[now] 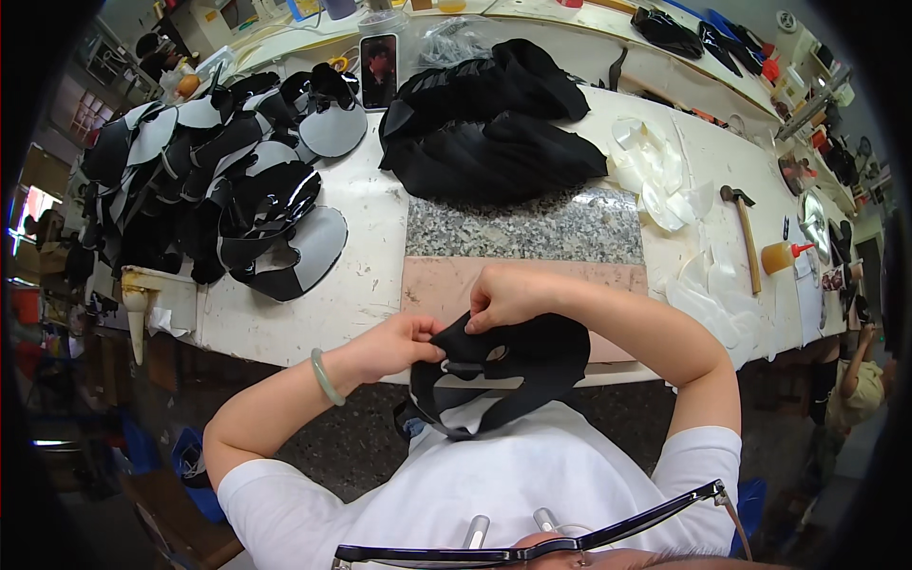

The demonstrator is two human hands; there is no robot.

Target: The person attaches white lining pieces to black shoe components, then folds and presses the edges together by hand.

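Observation:
A black shoe upper [546,356], a soft cut piece with openings in it, is held at the table's near edge, in front of my white shirt. My left hand [385,350] pinches its upper left edge between thumb and fingers; a pale green bangle circles that wrist. Just to the right, my right hand [505,298] bends down over the same edge and pinches it from above. The fingertips of both hands are close together. Part of the upper hangs below the table edge, and its lower part rests against the shirt.
Black uppers with grey linings [328,249] are heaped at left. Stacked black pieces [494,157] lie behind a granite slab [532,226] and a pinkish board [437,281]. White curved pieces [655,171], a hammer [748,242], a glue bottle [779,256] and a phone [378,74] surround them.

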